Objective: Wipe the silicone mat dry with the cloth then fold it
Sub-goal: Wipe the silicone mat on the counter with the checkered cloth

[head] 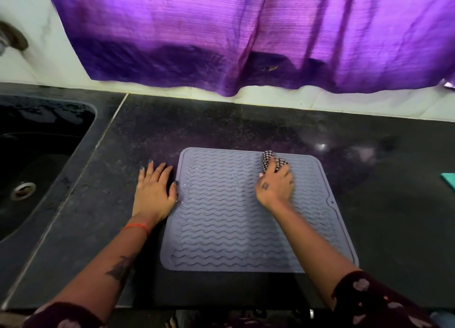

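A grey silicone mat (221,219) with wavy ridges lies flat on the black counter, with water glinting on its left and middle ridges. My right hand (275,185) grips a bunched black-and-white checked cloth (269,159) and holds it against the mat near the far right part. My left hand (154,187) lies flat on the counter beside the mat's left edge, fingers straight, its thumb touching that edge.
A dark sink (37,160) with a metal drain (23,190) sits at the left. A purple curtain (246,37) hangs over the back wall. A teal object (449,180) pokes in at the right edge. The counter's front edge (221,305) is near me.
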Tool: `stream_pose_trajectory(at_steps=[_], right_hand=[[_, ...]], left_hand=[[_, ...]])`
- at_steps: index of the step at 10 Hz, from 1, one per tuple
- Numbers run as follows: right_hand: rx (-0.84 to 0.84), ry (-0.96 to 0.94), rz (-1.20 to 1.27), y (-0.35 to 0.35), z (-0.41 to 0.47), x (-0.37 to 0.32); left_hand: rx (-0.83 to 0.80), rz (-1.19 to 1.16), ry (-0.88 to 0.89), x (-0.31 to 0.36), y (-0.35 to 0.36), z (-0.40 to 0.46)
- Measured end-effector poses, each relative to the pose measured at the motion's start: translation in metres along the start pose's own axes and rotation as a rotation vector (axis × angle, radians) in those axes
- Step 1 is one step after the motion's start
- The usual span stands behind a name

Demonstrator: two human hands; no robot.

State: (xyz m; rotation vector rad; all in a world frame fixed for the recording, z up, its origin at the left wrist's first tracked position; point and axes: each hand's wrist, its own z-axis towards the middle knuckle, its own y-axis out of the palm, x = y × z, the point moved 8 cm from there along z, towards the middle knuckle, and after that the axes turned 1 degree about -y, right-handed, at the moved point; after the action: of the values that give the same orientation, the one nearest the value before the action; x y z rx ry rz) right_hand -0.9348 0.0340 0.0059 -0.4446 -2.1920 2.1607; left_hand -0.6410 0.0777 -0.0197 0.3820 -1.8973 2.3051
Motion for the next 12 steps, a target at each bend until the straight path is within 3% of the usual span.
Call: stream_pose_trajectory(at_steps=[1,2,3,5,6,7,8,9,11,12], right_hand=[[-0.051,-0.122,0.099,0.005,-0.002,-0.022],[-0.124,-0.117,0.492,0.000,0.010,-0.019],[0.038,-0.047,0.285,-0.014,0.006,-0.012],[-0.007,-0.205,0.037,0.007,-0.018,-0.070],[-0.090,-0.272,0.086,0.010,-0.019,-0.084],[-0.291,-0.270,0.567,0.007,-0.009,-0.076],[-0.055,-0.125,0.572,-0.015,0.007,-0.044],[0.037,-0.158,0.169,-0.005,-0.006,-0.046],[-0.033,-0.344,0.033,0.011,-0.025,-0.104],[-0.212,-0.392,0.422,0.014,-0.022,-0.111]], left_hand=[[-0.004,0.001,-0.004,-0.001,0.000,0.000],[-0.003,-0.001,0.000,0.000,0.000,0.000],[-0.001,-0.005,-0.003,0.000,0.000,0.000],[-0.009,-0.015,0.007,-0.001,0.001,0.000],[-0.009,-0.016,0.010,-0.001,0.002,0.000],[-0.002,-0.015,0.013,-0.001,0.001,0.000],[0.001,-0.020,0.010,0.000,0.000,0.000],[-0.003,-0.024,0.010,0.001,0.000,0.000],[-0.010,-0.022,0.008,0.000,0.001,-0.001],[-0.004,-0.018,0.010,0.000,0.000,-0.001]])
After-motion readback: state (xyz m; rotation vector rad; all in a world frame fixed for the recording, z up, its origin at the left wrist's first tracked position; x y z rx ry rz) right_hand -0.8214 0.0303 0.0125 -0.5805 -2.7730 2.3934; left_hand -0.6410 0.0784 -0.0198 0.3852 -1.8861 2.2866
